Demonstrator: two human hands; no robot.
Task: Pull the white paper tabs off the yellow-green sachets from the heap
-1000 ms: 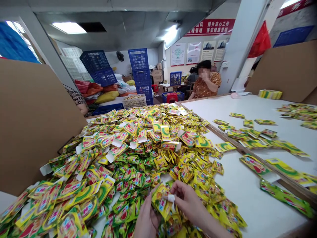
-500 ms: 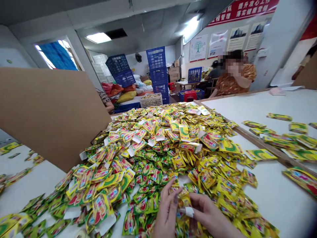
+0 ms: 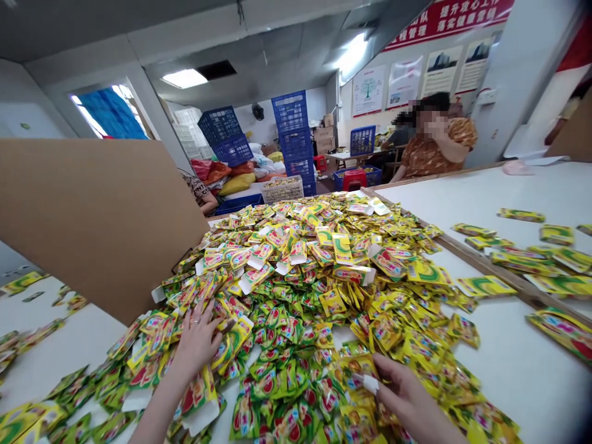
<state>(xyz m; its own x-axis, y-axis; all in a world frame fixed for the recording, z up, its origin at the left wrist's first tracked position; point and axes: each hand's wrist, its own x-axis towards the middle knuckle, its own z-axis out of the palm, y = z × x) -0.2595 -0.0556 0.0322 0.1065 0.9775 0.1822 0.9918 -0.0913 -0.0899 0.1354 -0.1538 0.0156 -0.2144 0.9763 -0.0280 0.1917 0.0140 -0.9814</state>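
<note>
My left hand rests on a heap of small printed cardboard boxes, its fingers spread and pressing lightly on them. Several of these boxes have open white flaps. My right hand pinches a yellow sachet by its edge between thumb and fingers, low over the pile. White wrapping covers the right thumb. Green sachets with watermelon pictures lie between my hands. More yellow sachets spread out to the right of them.
A brown cardboard sheet leans at the left. A wooden strip divides the white table, with flat boxes beyond it. Across the table sits a person in an orange patterned top. Blue crates are stacked at the back.
My left hand has left the right hand and moved left onto the heap of boxes, its fingers spreading. My right hand has shifted slightly right, staying at the yellow sachets.
</note>
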